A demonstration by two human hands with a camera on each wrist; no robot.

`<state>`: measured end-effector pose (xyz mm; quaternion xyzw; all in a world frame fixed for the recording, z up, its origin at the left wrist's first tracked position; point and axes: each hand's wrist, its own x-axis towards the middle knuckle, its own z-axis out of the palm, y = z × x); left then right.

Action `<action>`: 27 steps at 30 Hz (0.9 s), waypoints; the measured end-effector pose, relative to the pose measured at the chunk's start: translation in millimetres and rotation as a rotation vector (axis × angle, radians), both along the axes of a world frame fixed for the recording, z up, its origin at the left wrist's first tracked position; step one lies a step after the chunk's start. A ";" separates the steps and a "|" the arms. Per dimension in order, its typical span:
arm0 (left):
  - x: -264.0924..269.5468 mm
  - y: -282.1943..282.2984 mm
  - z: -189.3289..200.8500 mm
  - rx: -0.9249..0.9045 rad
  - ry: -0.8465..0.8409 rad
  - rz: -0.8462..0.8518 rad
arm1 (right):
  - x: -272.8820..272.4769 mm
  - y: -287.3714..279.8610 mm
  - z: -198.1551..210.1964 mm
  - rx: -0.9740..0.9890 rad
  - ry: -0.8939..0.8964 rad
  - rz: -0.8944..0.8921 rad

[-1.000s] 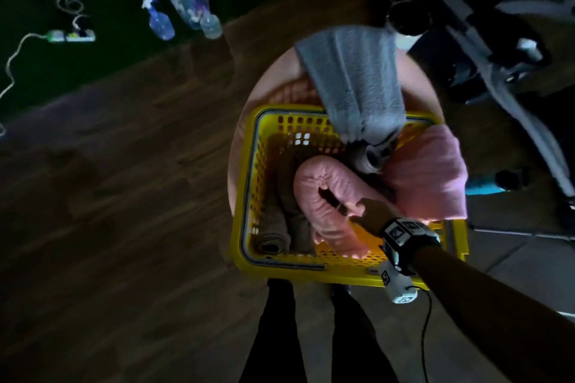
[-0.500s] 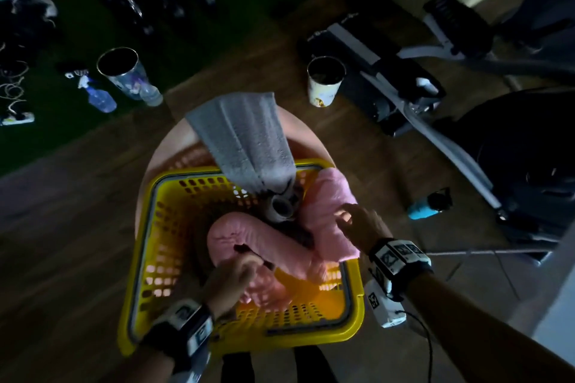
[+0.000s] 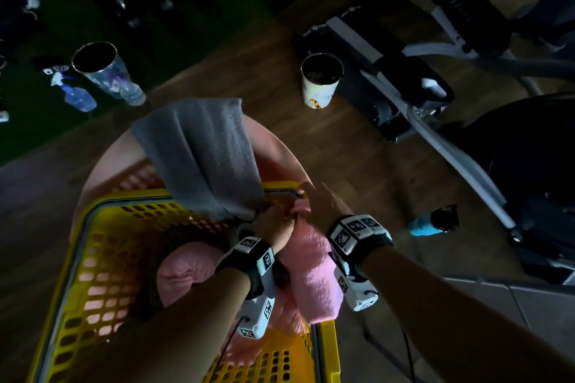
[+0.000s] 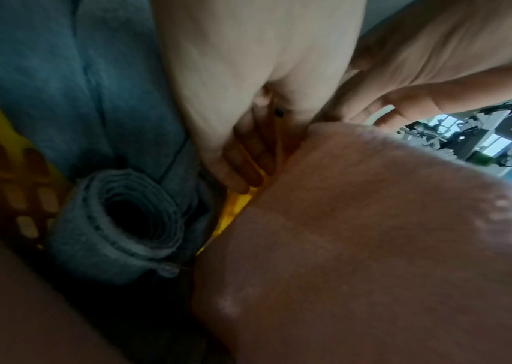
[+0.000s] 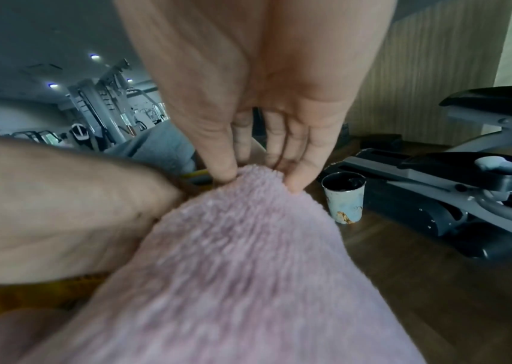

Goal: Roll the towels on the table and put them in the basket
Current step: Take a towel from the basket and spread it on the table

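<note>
The pink towel (image 3: 314,274) is hanging unrolled over the basket's (image 3: 130,199) right rim, while the grey towel (image 3: 199,152) is draping over the far rim across the tabletop (image 3: 115,162). The left hand (image 3: 273,225) is pushing straight fingers down between them, holding nothing. The right hand (image 3: 317,199) is touching the pink towel's far end, fingers straight. A careless tug is risking the pink towel sliding to the floor (image 3: 311,149).

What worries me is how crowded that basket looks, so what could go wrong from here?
The pink towel on the right lies across the right rim of the yellow basket, so it may slide out. The grey towel is only part rolled, its loose end draped over the far rim; it could unwind.
</note>
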<state>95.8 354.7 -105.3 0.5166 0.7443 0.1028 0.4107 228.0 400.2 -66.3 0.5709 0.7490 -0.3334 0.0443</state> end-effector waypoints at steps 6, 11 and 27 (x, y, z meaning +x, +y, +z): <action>-6.8 -3.9 5.8 0.007 -0.236 0.061 | -3.2 11.4 11.9 0.054 -0.115 0.165; -25.4 -24.2 47.8 0.143 -0.364 -0.025 | 7.8 -7.6 57.9 0.082 -0.150 0.317; 0.8 -90.3 449.8 0.502 -0.708 -0.355 | 60.9 -137.0 447.1 0.564 0.778 -0.191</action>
